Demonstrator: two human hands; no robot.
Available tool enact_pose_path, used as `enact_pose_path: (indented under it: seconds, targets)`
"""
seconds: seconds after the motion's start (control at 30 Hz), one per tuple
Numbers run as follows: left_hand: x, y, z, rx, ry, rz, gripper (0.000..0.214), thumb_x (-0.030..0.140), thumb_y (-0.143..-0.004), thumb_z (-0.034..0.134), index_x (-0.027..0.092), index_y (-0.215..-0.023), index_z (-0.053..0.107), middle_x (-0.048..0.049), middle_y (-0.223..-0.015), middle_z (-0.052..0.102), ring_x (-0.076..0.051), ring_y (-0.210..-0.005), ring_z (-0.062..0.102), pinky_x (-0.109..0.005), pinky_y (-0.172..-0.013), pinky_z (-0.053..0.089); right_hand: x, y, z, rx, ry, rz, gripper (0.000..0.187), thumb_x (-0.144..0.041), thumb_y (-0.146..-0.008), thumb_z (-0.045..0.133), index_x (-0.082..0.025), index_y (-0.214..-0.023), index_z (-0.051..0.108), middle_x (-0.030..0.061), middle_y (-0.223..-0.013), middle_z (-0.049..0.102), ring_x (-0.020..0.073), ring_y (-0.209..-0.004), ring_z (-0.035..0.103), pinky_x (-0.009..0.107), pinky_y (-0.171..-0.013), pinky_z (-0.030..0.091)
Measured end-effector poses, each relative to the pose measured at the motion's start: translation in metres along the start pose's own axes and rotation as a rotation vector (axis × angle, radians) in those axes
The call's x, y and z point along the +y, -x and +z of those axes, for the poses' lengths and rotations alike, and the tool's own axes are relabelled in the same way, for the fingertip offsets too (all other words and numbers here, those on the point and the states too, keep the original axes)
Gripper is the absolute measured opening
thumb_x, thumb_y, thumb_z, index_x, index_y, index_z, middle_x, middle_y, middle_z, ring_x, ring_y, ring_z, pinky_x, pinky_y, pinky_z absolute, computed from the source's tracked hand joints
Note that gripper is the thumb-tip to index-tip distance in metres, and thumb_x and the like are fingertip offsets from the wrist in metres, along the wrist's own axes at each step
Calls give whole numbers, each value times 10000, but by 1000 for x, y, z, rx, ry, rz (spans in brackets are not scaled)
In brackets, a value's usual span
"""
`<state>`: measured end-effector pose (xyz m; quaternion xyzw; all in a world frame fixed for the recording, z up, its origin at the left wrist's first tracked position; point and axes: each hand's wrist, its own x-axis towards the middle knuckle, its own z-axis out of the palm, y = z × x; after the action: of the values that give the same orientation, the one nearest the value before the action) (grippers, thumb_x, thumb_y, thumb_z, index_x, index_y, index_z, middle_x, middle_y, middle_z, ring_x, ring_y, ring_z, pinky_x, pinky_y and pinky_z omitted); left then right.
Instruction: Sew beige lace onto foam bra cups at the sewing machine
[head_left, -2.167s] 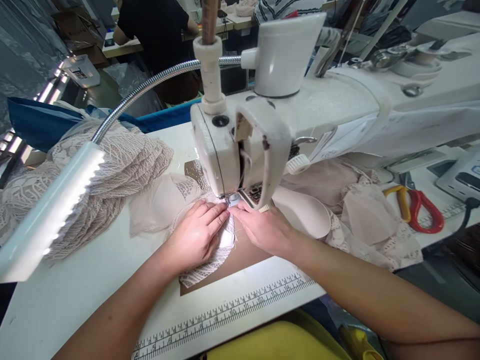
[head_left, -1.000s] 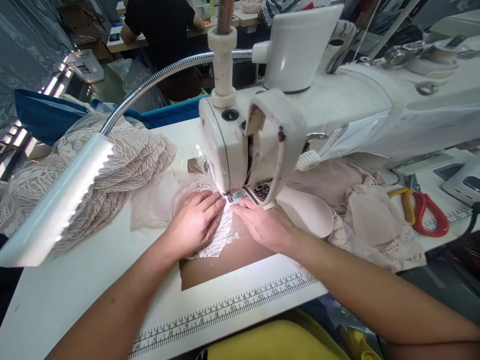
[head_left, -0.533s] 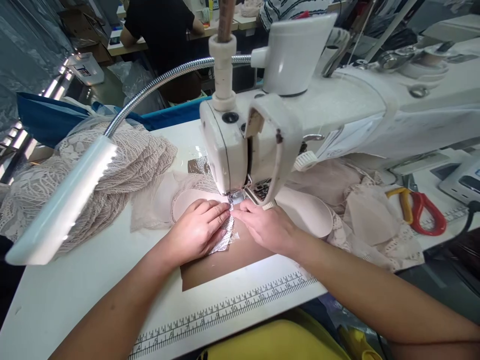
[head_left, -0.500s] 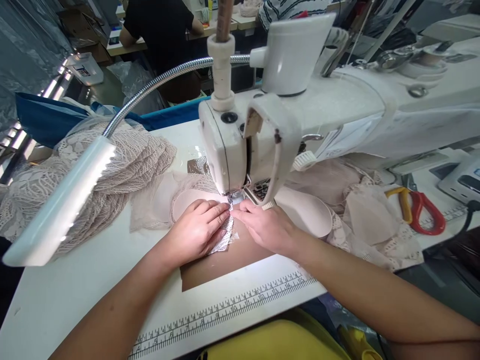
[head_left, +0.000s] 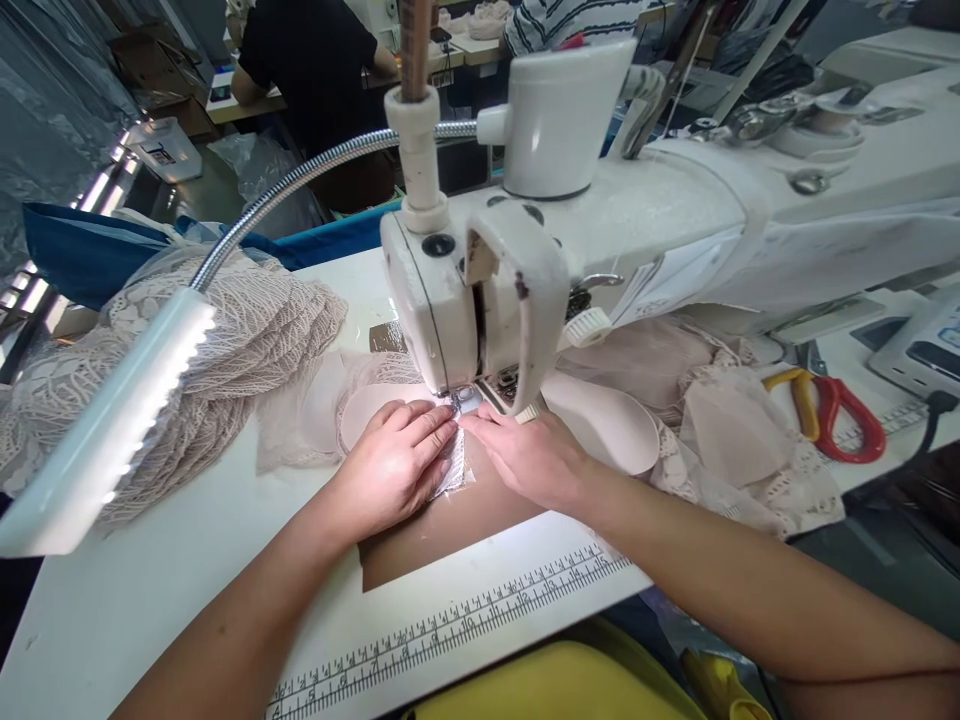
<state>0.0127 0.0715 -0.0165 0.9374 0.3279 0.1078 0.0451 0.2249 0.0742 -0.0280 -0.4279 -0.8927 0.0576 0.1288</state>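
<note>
A white sewing machine point(head_left: 525, 250) stands across the table, its needle and presser foot point(head_left: 466, 396) just ahead of my fingers. My left hand point(head_left: 394, 465) lies flat, fingers together, pressing a small piece of beige lace point(head_left: 454, 467) onto the bed. My right hand point(head_left: 525, 455) rests on the lace's right edge, its fingertips pinched at the presser foot. A beige moulded cup point(head_left: 611, 430) lies just right of my right hand. Another cup point(head_left: 360, 412) with mesh shows behind my left hand.
A heap of lace pieces point(head_left: 225, 350) fills the left of the table under a gooseneck lamp point(head_left: 105, 430). Red-and-yellow scissors point(head_left: 832, 415) lie at the right. A printed ruler point(head_left: 465, 620) runs along the table's front edge. People sit at benches behind.
The lace has been fed back under the presser foot, so less of it shows in front of my hands. Both hands stay at the needle. The view has shifted slightly.
</note>
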Motion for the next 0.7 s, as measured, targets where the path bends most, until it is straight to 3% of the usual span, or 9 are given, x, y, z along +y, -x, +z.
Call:
enact_pose_path:
  seconds: [0.47, 0.6, 0.7]
  targets:
    - [3, -2, 2, -21, -23, -98, 405, 327, -935, 440, 118, -1264, 549, -175, -1251, 575, -324, -1149, 480, -498, -966, 380, 1, 1, -6, 32, -73, -5, 281, -83, -850, 448, -157, -1007, 669, 77, -889, 623, 179, -765, 526, 281, -665, 395]
    - [7, -1, 0, -2, -4, -105, 405, 344, -937, 427, 107, -1244, 546, -173, -1273, 556, -308, -1162, 476, -474, -968, 376, 4, 7, 2, 86, -133, -99, 313, -91, -866, 429, -170, -1066, 657, 69, -900, 656, 165, -730, 576, 265, -643, 433]
    - [8, 1, -2, 44, 4, -97, 397, 377, -917, 456, 119, -1197, 569, -164, -1276, 558, -298, -1159, 485, -453, -961, 382, 9, 11, 13, 170, -136, -189, 345, -116, -899, 390, -181, -1133, 636, 96, -1045, 664, 175, -803, 631, 280, -717, 485]
